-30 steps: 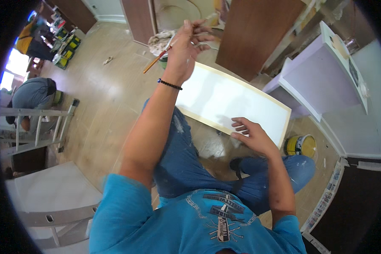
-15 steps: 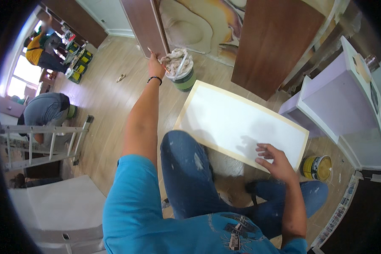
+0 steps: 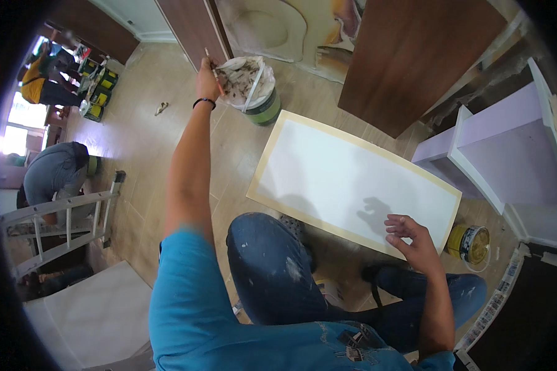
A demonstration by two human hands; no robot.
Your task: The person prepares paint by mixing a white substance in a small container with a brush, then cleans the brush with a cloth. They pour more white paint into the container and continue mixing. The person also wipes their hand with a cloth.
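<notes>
My left hand (image 3: 207, 79) is stretched far out and grips a thin paintbrush (image 3: 214, 73), its tip at the rim of a paint bucket (image 3: 252, 91) lined with a stained white bag. A white painted panel with a pale wooden border (image 3: 353, 182) lies flat on the floor in front of my knees. Over the panel's near right corner my right hand (image 3: 413, 238) hovers with fingers spread, holding nothing, and casts a shadow on the white surface.
A small yellow paint can (image 3: 468, 243) stands right of the panel. A lilac cabinet (image 3: 507, 148) and brown door panels (image 3: 408, 55) lean at the back. A metal ladder (image 3: 62, 226) and a crouching person (image 3: 59, 176) are on the left; another person (image 3: 43, 83) is farther back.
My left arm has swung out from above the panel to the bucket, carrying the brush to it. My right hand stays near the panel's corner.
</notes>
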